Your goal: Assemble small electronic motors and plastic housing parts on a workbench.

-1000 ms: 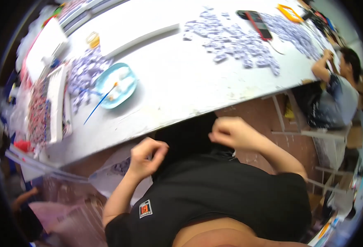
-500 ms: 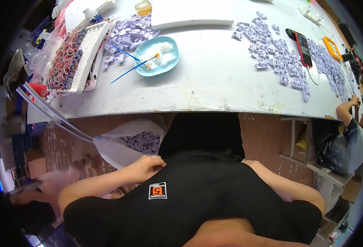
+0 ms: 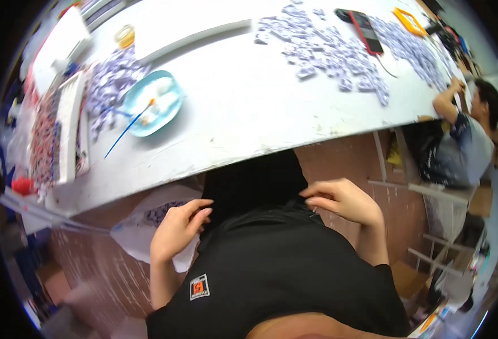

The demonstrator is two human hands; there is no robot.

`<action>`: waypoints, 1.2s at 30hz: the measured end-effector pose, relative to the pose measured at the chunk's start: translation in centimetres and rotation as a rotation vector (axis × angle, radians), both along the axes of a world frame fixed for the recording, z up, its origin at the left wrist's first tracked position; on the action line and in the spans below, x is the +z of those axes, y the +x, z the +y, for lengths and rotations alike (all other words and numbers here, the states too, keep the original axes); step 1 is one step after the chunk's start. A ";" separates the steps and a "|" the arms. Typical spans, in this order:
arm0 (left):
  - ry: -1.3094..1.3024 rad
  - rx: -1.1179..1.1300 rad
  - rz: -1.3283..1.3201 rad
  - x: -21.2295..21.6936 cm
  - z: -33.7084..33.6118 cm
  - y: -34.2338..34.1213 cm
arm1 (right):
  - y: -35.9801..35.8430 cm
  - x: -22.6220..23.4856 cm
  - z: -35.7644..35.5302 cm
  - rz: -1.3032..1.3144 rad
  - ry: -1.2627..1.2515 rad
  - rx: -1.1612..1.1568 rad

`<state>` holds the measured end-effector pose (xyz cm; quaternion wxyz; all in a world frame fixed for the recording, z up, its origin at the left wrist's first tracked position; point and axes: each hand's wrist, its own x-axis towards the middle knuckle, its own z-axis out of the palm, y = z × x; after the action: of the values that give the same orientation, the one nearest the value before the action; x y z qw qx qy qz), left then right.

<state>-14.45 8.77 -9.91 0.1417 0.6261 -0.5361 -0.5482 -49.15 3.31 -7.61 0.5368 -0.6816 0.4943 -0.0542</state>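
Note:
My left hand (image 3: 177, 230) rests against the hem of my black shirt (image 3: 277, 271), fingers curled on the fabric, just right of a clear plastic bag (image 3: 147, 226) holding small purple pieces. My right hand (image 3: 342, 199) pinches the shirt's hem on the other side, below the white table (image 3: 243, 113). Both hands are below the table's front edge, at my lap.
On the table lie a light blue dish (image 3: 150, 105) with white lumps and a thin blue stick, heaps of small purple-white pieces (image 3: 328, 51), a tray of red and blue pieces (image 3: 46, 141) and a dark phone (image 3: 367, 25). Another person (image 3: 463, 135) sits at the right end.
My view has swung left and tilted. Both hands came forward from my sides and now hold the shirt's hem below the table edge.

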 end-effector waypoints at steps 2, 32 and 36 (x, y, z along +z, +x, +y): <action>-0.324 -0.108 0.100 2.3 -3.0 -3.8 | 3.0 1.3 -2.1 -0.242 -0.240 0.036; -0.922 0.248 0.036 -4.6 -9.4 -7.5 | 3.8 -5.4 -12.5 0.076 -1.007 -0.416; -0.886 0.249 0.164 -4.3 -9.4 -7.5 | 6.1 -5.3 -11.6 -0.070 -0.956 -0.291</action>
<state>-21.94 -0.66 -14.17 0.5021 0.5194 -0.6263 -0.2928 -43.07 -8.27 -12.91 0.1674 -0.7731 0.4858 -0.3719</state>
